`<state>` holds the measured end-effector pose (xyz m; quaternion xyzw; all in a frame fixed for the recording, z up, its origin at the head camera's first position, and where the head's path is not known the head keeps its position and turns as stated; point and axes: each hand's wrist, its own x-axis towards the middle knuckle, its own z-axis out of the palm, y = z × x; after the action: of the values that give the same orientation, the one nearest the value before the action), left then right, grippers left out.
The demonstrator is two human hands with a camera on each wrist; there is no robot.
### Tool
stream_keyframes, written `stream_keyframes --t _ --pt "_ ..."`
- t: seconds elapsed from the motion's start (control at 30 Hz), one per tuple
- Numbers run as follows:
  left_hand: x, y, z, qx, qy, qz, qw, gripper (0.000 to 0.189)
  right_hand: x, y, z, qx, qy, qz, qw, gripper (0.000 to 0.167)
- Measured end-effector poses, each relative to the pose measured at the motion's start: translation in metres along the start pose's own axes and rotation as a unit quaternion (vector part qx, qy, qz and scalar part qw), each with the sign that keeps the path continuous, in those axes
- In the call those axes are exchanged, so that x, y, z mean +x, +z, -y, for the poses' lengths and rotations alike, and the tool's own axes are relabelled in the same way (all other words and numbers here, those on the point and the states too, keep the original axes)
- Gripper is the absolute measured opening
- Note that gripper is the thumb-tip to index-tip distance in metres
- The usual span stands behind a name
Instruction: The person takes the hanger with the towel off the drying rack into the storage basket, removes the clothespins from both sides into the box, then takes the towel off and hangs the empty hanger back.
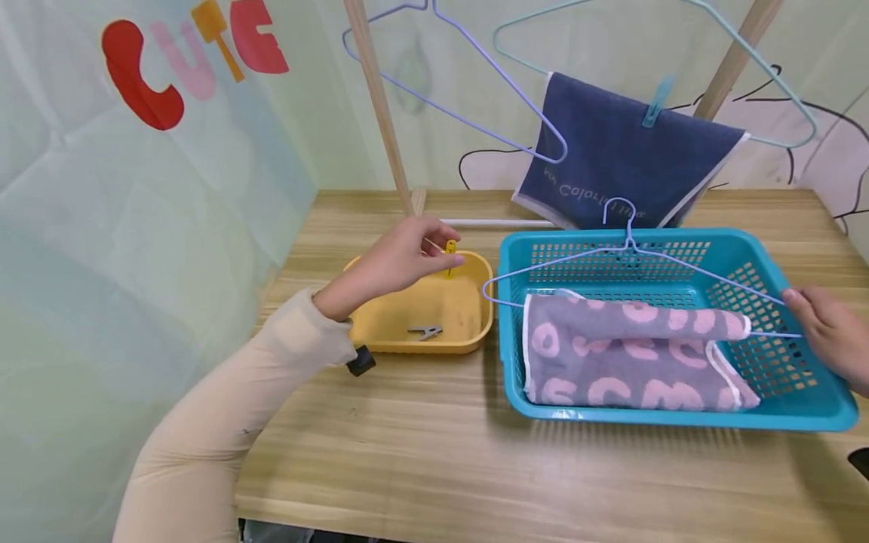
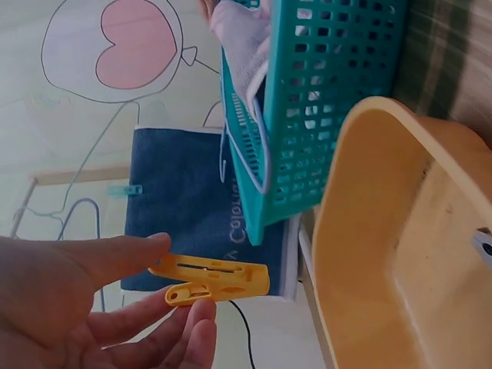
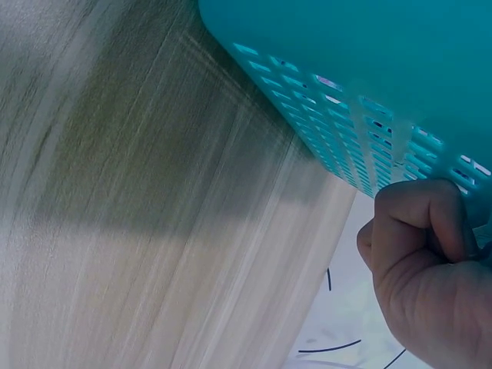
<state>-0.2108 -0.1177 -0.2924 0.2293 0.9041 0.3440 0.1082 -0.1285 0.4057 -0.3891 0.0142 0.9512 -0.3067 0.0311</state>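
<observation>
Between thumb and fingers, my left hand [image 1: 410, 260] pinches a yellow clothespin [image 2: 219, 278] above a yellow plastic tub [image 1: 421, 348]. One grey clothespin [image 1: 426, 332] lies in that tub. My right hand [image 1: 831, 332] grips the right end of a lilac clothes hanger [image 1: 706, 273], at the right side of a teal basket [image 1: 645, 416]. A grey towel with pink letters [image 1: 611, 369] is folded over the hanger's lower bar and hangs into the basket. In the right wrist view, curled fingers [image 3: 419, 204] show against the basket's outer wall; the hanger is hidden there.
Behind the basket, a navy towel [image 1: 611, 151] hangs from a mint hanger [image 1: 740, 45], with a teal clothespin [image 1: 657, 102] on it. Another lilac hanger [image 1: 468, 139] hangs to its left, near a wooden post [image 1: 380, 105]. A white rod [image 1: 495, 223] lies low behind the tub.
</observation>
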Motion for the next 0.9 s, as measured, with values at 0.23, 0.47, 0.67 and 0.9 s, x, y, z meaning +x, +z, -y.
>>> stream_keyframes --t 0.23,0.47,0.67,0.9 --pt "-0.003 -0.003 0.010 0.003 -0.026 -0.003 0.9997 0.036 -0.001 0.001 0.001 0.014 -0.020 -0.013 0.9996 0.044" --pt "-0.005 -0.003 0.019 0.018 -0.036 0.023 0.9989 0.034 -0.001 0.001 0.002 0.013 -0.018 -0.011 0.9997 0.045" --pt "-0.005 -0.002 0.022 0.027 -0.036 0.029 0.9986 0.032 -0.003 0.002 0.001 0.010 0.006 0.006 0.9999 0.052" --pt "-0.002 0.001 0.018 0.021 -0.039 0.035 0.9984 0.033 -0.001 0.002 0.000 0.013 0.014 0.008 0.9998 0.057"
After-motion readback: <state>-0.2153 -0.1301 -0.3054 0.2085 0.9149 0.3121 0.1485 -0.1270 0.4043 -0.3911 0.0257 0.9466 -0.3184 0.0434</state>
